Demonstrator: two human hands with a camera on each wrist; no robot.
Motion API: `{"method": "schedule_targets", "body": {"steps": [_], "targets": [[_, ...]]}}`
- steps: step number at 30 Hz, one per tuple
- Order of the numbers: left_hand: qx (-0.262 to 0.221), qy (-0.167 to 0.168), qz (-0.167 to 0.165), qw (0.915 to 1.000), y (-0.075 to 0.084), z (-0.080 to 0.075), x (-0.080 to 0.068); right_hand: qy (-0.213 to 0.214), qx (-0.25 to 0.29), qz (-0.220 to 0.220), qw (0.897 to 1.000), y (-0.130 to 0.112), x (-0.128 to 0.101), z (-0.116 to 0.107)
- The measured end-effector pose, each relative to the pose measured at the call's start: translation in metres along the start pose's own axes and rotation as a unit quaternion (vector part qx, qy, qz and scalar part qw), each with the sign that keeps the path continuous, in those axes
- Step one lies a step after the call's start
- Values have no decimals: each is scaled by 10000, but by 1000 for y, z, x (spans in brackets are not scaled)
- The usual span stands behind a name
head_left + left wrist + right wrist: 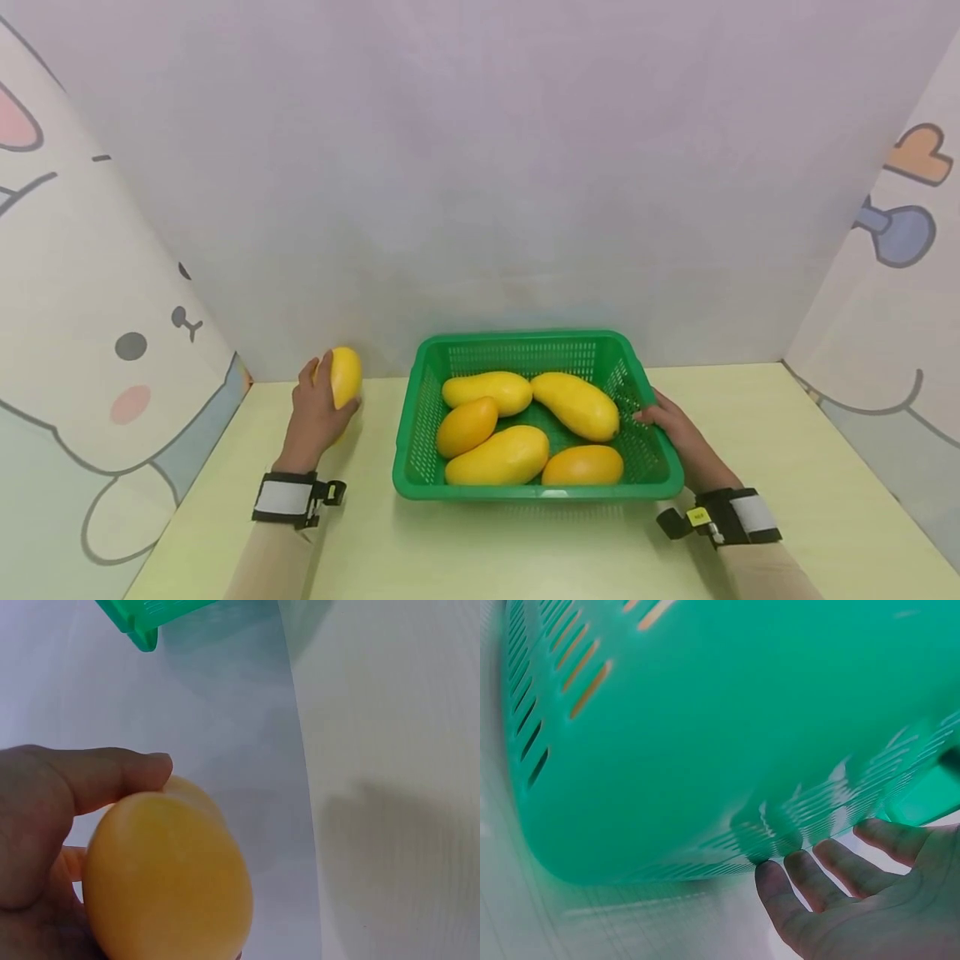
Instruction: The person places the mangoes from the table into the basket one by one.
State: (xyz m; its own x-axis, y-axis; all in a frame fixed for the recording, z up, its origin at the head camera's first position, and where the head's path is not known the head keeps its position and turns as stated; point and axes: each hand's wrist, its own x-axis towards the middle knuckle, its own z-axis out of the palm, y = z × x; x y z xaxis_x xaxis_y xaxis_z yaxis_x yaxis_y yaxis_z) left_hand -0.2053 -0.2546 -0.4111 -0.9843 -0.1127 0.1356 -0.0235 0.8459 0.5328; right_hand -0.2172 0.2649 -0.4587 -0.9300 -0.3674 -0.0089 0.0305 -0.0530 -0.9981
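Observation:
My left hand grips a long yellow papaya to the left of the basket, fingers on its far side and thumb on its near side. The left wrist view shows its rounded end close up, beyond the thumb. A green plastic basket with slotted walls is in the middle. My right hand holds the basket's right side, its thumb over the rim and its fingers against the outer wall. Inside the basket lie several yellow papayas and two smaller orange mangoes.
The pale yellow table meets a plain light back wall just behind the basket. Side panels with cartoon figures stand at left and right. Each wrist wears a black strap with a camera mount.

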Motion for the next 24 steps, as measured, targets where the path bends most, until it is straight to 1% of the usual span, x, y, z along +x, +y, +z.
{"method": "schedule_targets", "body": {"steps": [9,16,21,24], "targets": [[-55,178,228,9996,3,-1,-1,147,-121,135,9997,-1,-1,2],[-73,176,353,9992,6,-3,-3,71,59,174,9998,-2,-3,2],[-89,237,413,9988,7,-3,-3,105,-112,138,9998,-1,-3,3],[-127,262,445,9986,9,-3,-4,90,-95,114,9999,-1,-4,3]]}}
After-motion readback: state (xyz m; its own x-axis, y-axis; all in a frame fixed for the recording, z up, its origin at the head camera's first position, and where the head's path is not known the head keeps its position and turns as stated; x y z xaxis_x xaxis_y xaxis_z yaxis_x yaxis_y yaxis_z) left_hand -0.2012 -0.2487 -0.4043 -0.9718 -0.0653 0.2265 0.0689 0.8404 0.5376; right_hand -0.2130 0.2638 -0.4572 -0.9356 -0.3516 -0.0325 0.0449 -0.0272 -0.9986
